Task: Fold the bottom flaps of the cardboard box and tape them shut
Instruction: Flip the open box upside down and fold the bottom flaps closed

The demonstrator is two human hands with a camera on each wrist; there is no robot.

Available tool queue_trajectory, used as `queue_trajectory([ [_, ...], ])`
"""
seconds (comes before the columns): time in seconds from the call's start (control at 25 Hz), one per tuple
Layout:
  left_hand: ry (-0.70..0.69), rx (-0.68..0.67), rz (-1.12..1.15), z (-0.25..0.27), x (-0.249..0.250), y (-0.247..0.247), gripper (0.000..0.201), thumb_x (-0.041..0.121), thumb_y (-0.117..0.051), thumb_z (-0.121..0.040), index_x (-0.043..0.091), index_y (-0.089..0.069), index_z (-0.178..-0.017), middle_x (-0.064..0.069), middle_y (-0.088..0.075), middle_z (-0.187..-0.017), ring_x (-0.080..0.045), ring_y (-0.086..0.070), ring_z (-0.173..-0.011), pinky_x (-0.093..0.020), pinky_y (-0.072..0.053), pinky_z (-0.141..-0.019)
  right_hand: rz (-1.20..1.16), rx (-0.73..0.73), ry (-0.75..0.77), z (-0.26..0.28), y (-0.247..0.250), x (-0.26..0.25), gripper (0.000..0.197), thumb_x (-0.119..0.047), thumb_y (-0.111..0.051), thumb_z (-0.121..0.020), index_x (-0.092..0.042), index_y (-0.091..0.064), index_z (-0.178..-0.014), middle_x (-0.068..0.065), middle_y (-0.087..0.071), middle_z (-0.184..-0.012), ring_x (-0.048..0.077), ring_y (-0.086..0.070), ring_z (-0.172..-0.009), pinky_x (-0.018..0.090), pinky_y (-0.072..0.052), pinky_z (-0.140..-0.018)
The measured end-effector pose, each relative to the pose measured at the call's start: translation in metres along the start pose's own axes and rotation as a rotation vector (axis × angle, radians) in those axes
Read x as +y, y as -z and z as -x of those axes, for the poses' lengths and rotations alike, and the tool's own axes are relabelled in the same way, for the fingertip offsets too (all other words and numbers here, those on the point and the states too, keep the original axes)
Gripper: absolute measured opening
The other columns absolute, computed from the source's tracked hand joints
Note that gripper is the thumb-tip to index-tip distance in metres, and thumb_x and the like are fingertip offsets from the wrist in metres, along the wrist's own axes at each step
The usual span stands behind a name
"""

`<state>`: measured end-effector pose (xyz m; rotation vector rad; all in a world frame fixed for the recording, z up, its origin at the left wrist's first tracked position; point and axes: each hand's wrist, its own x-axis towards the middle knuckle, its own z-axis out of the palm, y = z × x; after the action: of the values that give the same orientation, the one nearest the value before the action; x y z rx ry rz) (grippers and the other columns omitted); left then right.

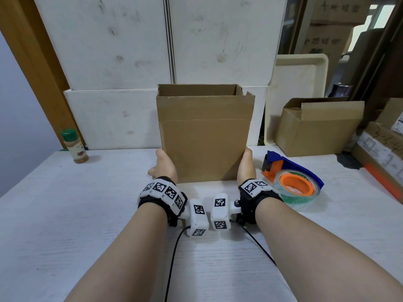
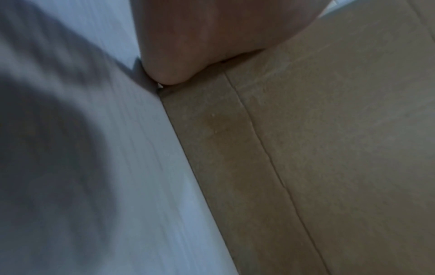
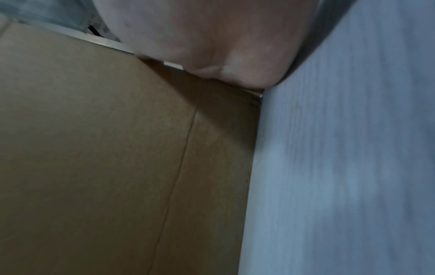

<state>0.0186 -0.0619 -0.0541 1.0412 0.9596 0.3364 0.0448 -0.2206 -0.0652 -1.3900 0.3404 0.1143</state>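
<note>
So the cardboard box (image 1: 205,136) is standing upright pretty much dead center on the white table (image 1: 87,214), open end facing up with its top flaps sticking straight up, and the bottom edge sits right on the tabletop. The left hand (image 1: 164,165) is flat against the box's 9 o'clock side down near the base, and the right hand (image 1: 246,165) is doing the same thing on the 3 o'clock side, so the box is sandwiched between both palms. Can't really tell what the fingers are doing on either hand, they disappear behind the sides of the box, and the wrist cams only give blurry palm, cardboard and table. Over at about 3 o'clock from the box, just past the right wrist, there's the tape dispenser (image 1: 292,177), blue and orange with a clear roll, lying on the table. A spice jar (image 1: 74,147) with a green cap is way off at 9 o'clock. Another cardboard carton (image 1: 318,129) sits around 2 o'clock.
</note>
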Motion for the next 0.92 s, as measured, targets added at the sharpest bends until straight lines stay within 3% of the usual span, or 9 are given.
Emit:
queue_trajectory([
  [0.16, -0.050, -0.011, -0.044, -0.003, 0.002, 0.004, 0.065, 0.050, -0.037, -0.083, 0.013, -0.040, -0.136, -0.008, -0.041, -0.141, -0.030, -0.039, -0.128, -0.037, -0.028, -0.105, 0.004, -0.024, 0.010, -0.003, 0.004, -0.001, 0.032, -0.047, -0.039, -0.092, -0.024, -0.060, -0.086, -0.006, -0.061, -0.094, 0.017, -0.052, -0.099, 0.028, -0.035, -0.092],
  [0.24, -0.142, -0.030, -0.023, -0.005, 0.005, 0.008, 0.047, 0.033, -0.035, -0.087, 0.010, -0.050, -0.125, -0.014, -0.050, -0.131, -0.028, -0.046, -0.106, -0.036, -0.036, -0.099, 0.015, -0.036, 0.046, -0.003, 0.001, -0.003, 0.037, -0.048, -0.041, -0.089, -0.024, -0.066, -0.102, -0.004, -0.065, -0.111, 0.018, -0.055, -0.112, 0.034, -0.037, -0.106],
  [0.32, -0.190, -0.053, -0.008, -0.010, 0.012, 0.007, 0.027, 0.014, -0.032, -0.095, 0.009, -0.056, -0.104, -0.018, -0.054, -0.115, -0.023, -0.040, -0.089, -0.035, -0.039, -0.087, -0.009, -0.038, 0.061, -0.007, -0.002, -0.005, 0.054, -0.053, -0.038, -0.090, -0.023, -0.056, -0.131, -0.002, -0.055, -0.136, 0.019, -0.047, -0.128, 0.041, -0.029, -0.114],
  [0.4, -0.223, -0.086, -0.029, -0.007, 0.021, 0.009, 0.025, 0.021, -0.030, -0.095, 0.018, -0.050, -0.080, -0.009, -0.050, -0.099, -0.022, -0.037, -0.086, -0.030, -0.032, -0.079, -0.022, -0.012, 0.070, -0.013, -0.004, -0.009, 0.062, -0.059, -0.034, -0.090, -0.023, -0.048, -0.139, -0.001, -0.048, -0.143, 0.021, -0.041, -0.134, 0.043, -0.024, -0.116],
  [0.52, -0.229, -0.120, -0.027, 0.003, 0.031, 0.008, 0.031, 0.031, -0.031, -0.096, 0.016, -0.057, -0.101, -0.002, -0.052, -0.105, -0.021, -0.046, -0.095, -0.027, -0.033, -0.084, -0.032, -0.004, 0.053, -0.004, -0.008, -0.019, 0.069, -0.065, -0.032, -0.087, -0.023, -0.047, -0.139, -0.002, -0.049, -0.142, 0.021, -0.042, -0.132, 0.042, -0.024, -0.116],
  [0.64, -0.249, -0.181, -0.078, 0.011, 0.029, 0.004, 0.050, 0.037, -0.028, -0.098, 0.005, -0.053, -0.128, -0.008, -0.053, -0.134, -0.027, -0.047, -0.124, -0.032, -0.034, -0.106, -0.070, -0.007, 0.047, 0.007, -0.010, -0.025, 0.059, -0.058, -0.033, -0.092, -0.021, -0.051, -0.134, -0.005, -0.052, -0.128, 0.019, -0.045, -0.126, 0.037, -0.027, -0.114],
  [0.84, -0.231, -0.194, -0.082, 0.017, 0.025, 0.001, 0.053, 0.039, -0.025, -0.100, 0.006, -0.046, -0.136, -0.009, -0.044, -0.145, -0.026, -0.038, -0.135, -0.030, -0.025, -0.111, -0.044, 0.014, 0.054, 0.008, -0.008, -0.027, 0.036, -0.050, -0.034, -0.095, -0.025, -0.057, -0.106, 0.001, -0.059, -0.113, 0.021, -0.051, -0.105, 0.035, -0.036, -0.106],
  [0.92, -0.233, -0.186, -0.092, 0.020, 0.024, 0.000, 0.055, 0.040, -0.024, -0.100, 0.006, -0.043, -0.138, -0.009, -0.041, -0.147, -0.025, -0.036, -0.137, -0.030, -0.023, -0.112, -0.027, 0.027, 0.045, 0.008, -0.007, -0.027, 0.035, -0.049, -0.035, -0.094, -0.023, -0.057, -0.102, 0.000, -0.058, -0.106, 0.021, -0.051, -0.101, 0.033, -0.037, -0.100],
])
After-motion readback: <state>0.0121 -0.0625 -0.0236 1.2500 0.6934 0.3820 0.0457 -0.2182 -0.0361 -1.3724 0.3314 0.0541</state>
